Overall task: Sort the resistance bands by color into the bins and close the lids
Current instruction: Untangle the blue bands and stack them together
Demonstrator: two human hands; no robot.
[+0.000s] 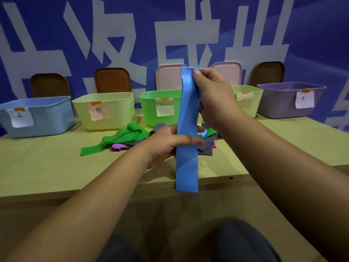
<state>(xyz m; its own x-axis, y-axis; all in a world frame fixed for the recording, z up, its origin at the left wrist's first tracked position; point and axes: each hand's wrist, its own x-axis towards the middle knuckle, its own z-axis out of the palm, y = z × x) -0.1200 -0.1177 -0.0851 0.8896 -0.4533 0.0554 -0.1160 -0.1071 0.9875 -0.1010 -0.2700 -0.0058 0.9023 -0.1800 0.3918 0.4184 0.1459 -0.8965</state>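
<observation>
Head view: a blue bin point(37, 118) and a pale yellow bin point(120, 114) are set, uncovered, at the left rear of the table point(47, 163). A green band point(120, 138) is heaped with a pink band point(117, 147) and a grey band point(204, 150) before the green bin point(149, 106). A blue band point(187, 163) is held upright above the table's middle, pinched midway by the left hand point(166, 146) and gripped at its top end by the right hand point(213, 95). A second yellow bin point(251, 97) and a purple bin point(277, 104) are placed at the right.
</observation>
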